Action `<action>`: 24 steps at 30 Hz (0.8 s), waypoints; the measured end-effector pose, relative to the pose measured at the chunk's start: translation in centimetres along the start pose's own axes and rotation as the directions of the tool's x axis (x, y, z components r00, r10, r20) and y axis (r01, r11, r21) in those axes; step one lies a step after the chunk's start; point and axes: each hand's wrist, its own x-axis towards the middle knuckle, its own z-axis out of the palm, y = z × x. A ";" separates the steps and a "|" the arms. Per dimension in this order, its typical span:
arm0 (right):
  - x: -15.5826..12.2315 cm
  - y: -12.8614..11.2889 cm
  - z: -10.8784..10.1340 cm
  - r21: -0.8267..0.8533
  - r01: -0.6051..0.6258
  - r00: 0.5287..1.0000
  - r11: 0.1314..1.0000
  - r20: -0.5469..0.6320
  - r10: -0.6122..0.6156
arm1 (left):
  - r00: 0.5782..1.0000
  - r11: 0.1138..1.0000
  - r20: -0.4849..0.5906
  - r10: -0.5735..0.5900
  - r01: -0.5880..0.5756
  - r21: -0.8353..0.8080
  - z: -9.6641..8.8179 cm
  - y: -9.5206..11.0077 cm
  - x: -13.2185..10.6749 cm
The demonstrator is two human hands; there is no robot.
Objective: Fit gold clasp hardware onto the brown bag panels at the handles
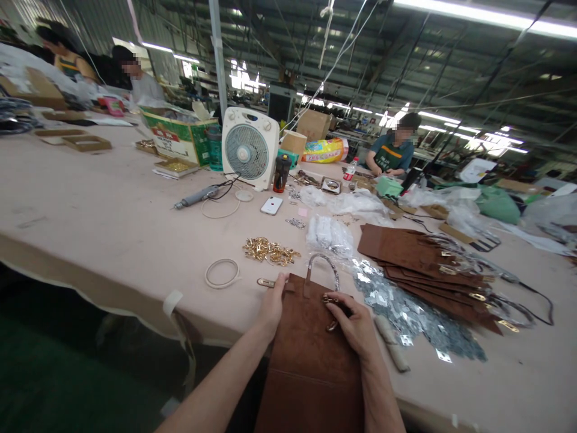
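Surroundings: a stack of brown panels (419,264) was laid just right of the work, with silvery plastic packets (406,304) spread between them; a pile of gold fittings (270,251) and a white ring (222,273) were set to the far left of it on the counter (90,204).
Farther back: a white fan (249,148), a phone (271,205) and a grey power tool (196,196) were seen, well apart from the hands; nothing was placed between the hands and the piece.
Position: the brown suede piece (311,355) was draped over the near counter edge, in front of the person.
Axis: its long axis was run from the near edge away from the person, the end with the wrapped handle loop (324,267) pointed away.
Left hand (273,304): the grip was laid flat on the piece's top left corner, fingertips beside a gold clasp (265,282).
Right hand (356,325): the grip was narrowed onto a small metal fitting (332,299) at the top right edge.
Count: one piece in hand, one fan, one phone, three other people at the counter; the stacked panels could not be counted.
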 end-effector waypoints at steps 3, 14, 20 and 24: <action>0.0 -0.1 -0.1 0.039 -0.006 1.000 0.999 -0.018 0.007 | 0.908 0.926 0.339 -0.247 0.324 -0.193 0.9 0.3 -0.9; 0.5 0.0 -0.2 -0.039 0.151 0.986 0.988 -0.060 -0.153 | 0.819 0.870 0.499 -0.284 0.439 -0.225 2.2 2.1 -1.5; 0.3 -0.1 0.2 -0.120 0.178 0.983 0.977 -0.018 -0.182 | 0.790 0.840 0.468 -0.397 0.518 -0.161 1.3 1.6 -1.0; 0.0 -0.5 0.3 -0.195 0.195 0.979 0.961 -0.013 -0.201 | 0.794 0.833 0.435 -0.424 0.531 -0.157 1.1 1.5 -1.0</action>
